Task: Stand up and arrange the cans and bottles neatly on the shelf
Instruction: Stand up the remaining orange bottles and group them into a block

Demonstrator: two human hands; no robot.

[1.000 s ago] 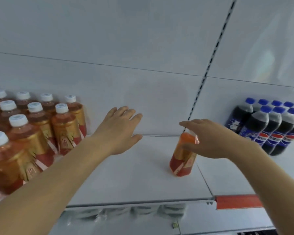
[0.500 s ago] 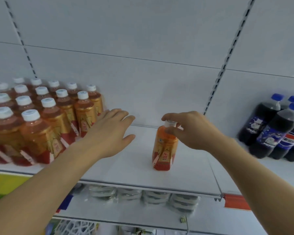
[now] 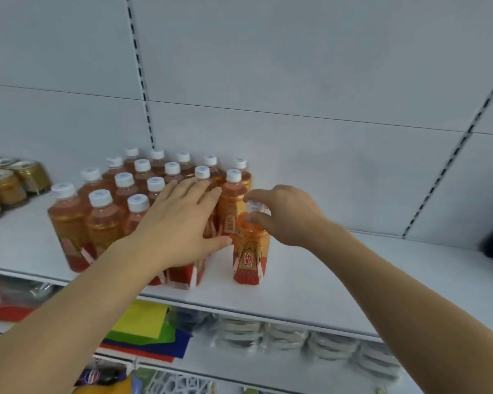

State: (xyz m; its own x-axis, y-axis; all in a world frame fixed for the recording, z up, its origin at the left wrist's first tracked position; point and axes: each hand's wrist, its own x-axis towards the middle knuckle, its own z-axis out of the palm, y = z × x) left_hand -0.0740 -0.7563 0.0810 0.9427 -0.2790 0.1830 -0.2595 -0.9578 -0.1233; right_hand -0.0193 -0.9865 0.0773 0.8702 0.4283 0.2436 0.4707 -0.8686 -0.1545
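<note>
A lone bottle (image 3: 250, 251) stands right of the bottle group (image 3: 143, 194), cans (image 3: 9, 183) farthest left.

A single wide-angle head-worn view looks forward and slightly down, close to a white shelf (image 3: 310, 297) at about chest height. Both forearms reach in from the bottom corners, the left hand (image 3: 180, 226) and right hand (image 3: 285, 214) near centre. The back panel (image 3: 296, 66) fills the upper half; a lower shelf shows along the bottom edge.
</note>
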